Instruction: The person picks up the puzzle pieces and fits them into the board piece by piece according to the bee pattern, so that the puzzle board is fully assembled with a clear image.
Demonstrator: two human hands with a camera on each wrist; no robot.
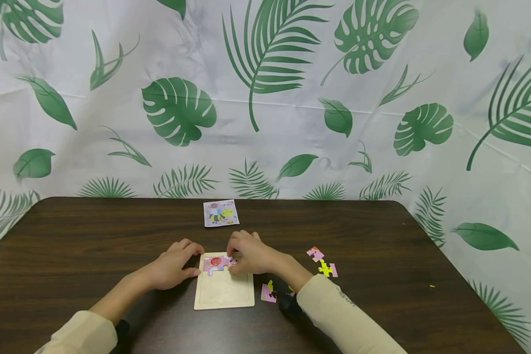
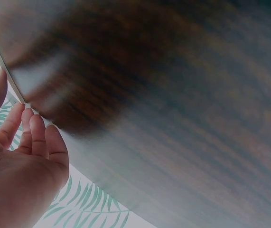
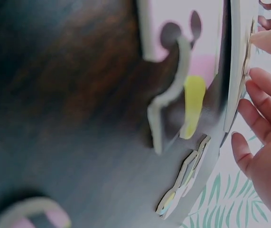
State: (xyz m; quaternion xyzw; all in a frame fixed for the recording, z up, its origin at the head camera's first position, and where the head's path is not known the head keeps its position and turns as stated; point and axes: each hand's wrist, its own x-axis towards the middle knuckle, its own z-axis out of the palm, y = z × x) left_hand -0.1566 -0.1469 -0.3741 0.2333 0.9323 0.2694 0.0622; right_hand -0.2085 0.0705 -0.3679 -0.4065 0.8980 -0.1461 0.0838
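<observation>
A square wooden puzzle board [image 1: 224,294] lies in front of me on the table. Joined pieces with a red flower on pink [image 1: 215,262] fill part of its upper left. My left hand [image 1: 172,265] rests at the board's left edge, index finger by the top corner and thumb lower down; its fingers look relaxed in the left wrist view. Over the board's upper right, my right hand [image 1: 251,253] pinches a puzzle piece [image 1: 233,262] between thumb and index finger, mostly covered by the hand. In the right wrist view the other fingers [image 3: 255,111] lie along the board's edge.
Right of the board lie loose pieces: a pink one [image 1: 268,293], another partly under the right forearm, a pink-and-orange one [image 1: 315,253] and a yellow one [image 1: 325,268]. A bee picture card [image 1: 221,213] lies behind the board. A leaf-print cloth [image 1: 265,142] hangs beyond the table.
</observation>
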